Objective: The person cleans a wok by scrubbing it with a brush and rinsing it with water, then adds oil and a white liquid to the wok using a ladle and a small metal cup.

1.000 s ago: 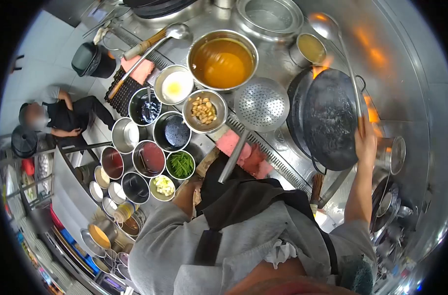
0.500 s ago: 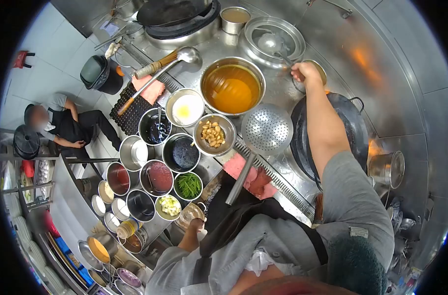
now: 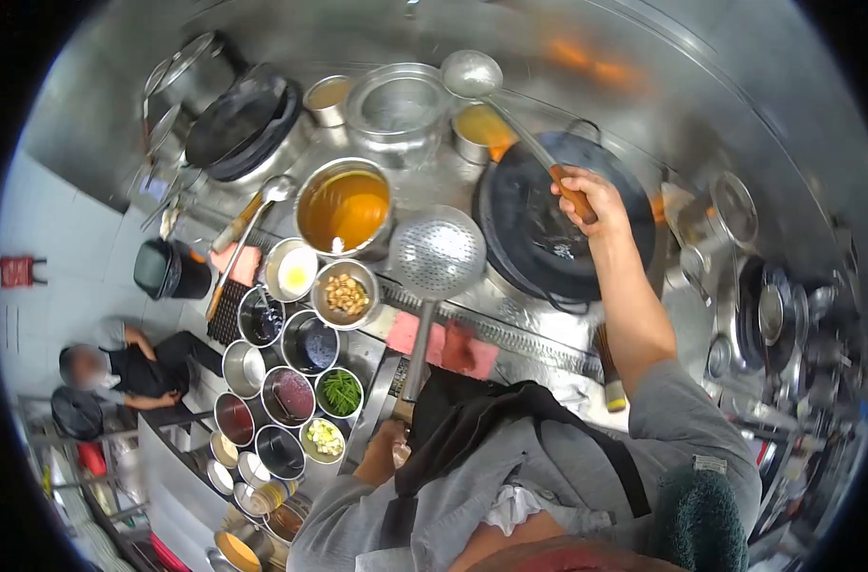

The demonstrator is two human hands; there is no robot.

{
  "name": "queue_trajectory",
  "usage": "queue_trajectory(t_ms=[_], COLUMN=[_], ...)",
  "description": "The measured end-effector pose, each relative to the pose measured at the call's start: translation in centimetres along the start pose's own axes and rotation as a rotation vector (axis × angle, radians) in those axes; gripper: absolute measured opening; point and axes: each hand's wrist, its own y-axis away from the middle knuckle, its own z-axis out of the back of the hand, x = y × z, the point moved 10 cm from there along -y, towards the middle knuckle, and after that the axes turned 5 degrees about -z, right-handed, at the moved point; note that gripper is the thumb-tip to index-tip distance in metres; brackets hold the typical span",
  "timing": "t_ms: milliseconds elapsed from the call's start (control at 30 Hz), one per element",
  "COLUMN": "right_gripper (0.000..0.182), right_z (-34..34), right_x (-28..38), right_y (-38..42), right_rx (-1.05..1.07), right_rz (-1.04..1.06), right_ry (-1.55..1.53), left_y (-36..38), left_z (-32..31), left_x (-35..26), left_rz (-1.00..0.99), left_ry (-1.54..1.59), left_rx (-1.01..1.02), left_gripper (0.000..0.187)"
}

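Observation:
My right hand point(image 3: 594, 202) is closed round the wooden handle of a ladle point(image 3: 518, 122). The ladle's metal bowl is raised toward the back wall, above the row of pots. Beneath that hand sits a dark wok point(image 3: 548, 234) with a little liquid shining at its bottom. My left hand point(image 3: 384, 450) is low by my apron, with fingers curled round something I cannot make out. Closest to it are a bowl of chopped pale pieces point(image 3: 322, 439) and a pot of cut green vegetables point(image 3: 341, 392). A perforated strainer point(image 3: 438, 253) lies with its handle toward me.
A pot of amber liquid point(image 3: 344, 208) stands left of the strainer. Farther back are a wide metal basin point(image 3: 398, 103) and a smaller pot of yellowish liquid point(image 3: 482, 129). Several seasoning pots point(image 3: 289, 396) crowd the left side. A seated person point(image 3: 143, 367) is at far left.
My right hand has lifted the ladle out of the basin and brought it over the wok. My view has shifted to the right. The left hand stays low near my apron.

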Motion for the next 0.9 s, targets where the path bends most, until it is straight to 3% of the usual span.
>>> queue_trajectory(t_ms=[133, 333, 400, 433, 467, 533, 567, 600, 667, 800, 900], right_gripper=[0.044, 0.047, 0.05, 0.051, 0.051, 0.056, 0.061, 0.061, 0.065, 0.062, 0.06], right_z=[8.3, 19.7, 22.4, 24.4, 26.6, 26.6, 28.3, 28.8, 31.8, 34.4, 35.9], right_x=[0.5, 0.2, -0.1, -0.1, -1.9, -1.2, -3.7, -5.5, -10.3, -16.6, -18.1], right_y=[7.9, 16.2, 18.9, 20.0, 20.8, 25.6, 25.9, 26.8, 27.2, 27.4, 27.8], right_rx=[-0.008, -0.207, -0.299, -0.402, -0.422, -0.58, -0.622, -0.641, -0.768, -0.877, -0.931], right_rz=[0.045, 0.091, 0.109, 0.262, 0.258, 0.837, 0.594, 0.589, 0.355, 0.106, 0.053], right_ry=[0.144, 0.546, 0.76, 0.954, 0.939, 1.253, 1.318, 1.313, 1.306, 1.318, 1.286], left_y=[-1.2, 1.7, 0.9, 0.7, 0.1, -1.2, -1.7, -2.0, -2.3, -1.8, -1.0], left_z=[2.1, 11.4, 11.9, 12.6, 12.3, 10.9, 10.1, 9.4, 8.8, 9.5, 10.5], left_x=[0.5, -8.0, -9.7, -11.0, -10.9, -9.6, -9.1, -8.8, -8.2, -7.0, -6.0], left_rz=[0.088, 0.165, 0.058, -0.049, -0.017, 0.138, 0.194, 0.227, 0.289, 0.376, 0.452], left_ry=[0.605, 0.039, -0.138, -0.297, -0.213, 0.112, 0.221, 0.277, 0.367, 0.457, 0.528], left_rx=[-0.192, 0.216, 0.148, 0.067, 0.055, 0.042, 0.026, 0.019, 0.007, 0.04, 0.061], left_gripper=[0.032, 0.04, 0.041, 0.042, 0.042, 0.04, 0.039, 0.038, 0.036, 0.033, 0.03])
